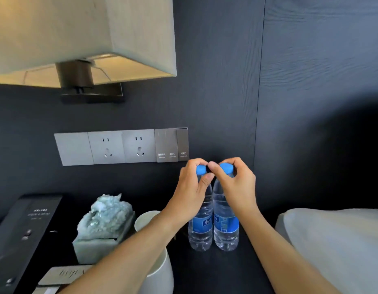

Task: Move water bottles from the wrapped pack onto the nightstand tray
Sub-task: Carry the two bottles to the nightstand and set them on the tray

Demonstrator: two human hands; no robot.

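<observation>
Two clear water bottles with blue caps and blue labels stand upright side by side on the dark nightstand top. My left hand pinches the cap of the left bottle. My right hand pinches the cap of the right bottle. The two bottles touch each other. Neither a wrapped pack nor a tray can be made out in this view.
A white cup and a pale green carved stone ornament stand left of the bottles. A black box lies at far left. A wall lamp hangs above, sockets and switches behind. A white pillow lies right.
</observation>
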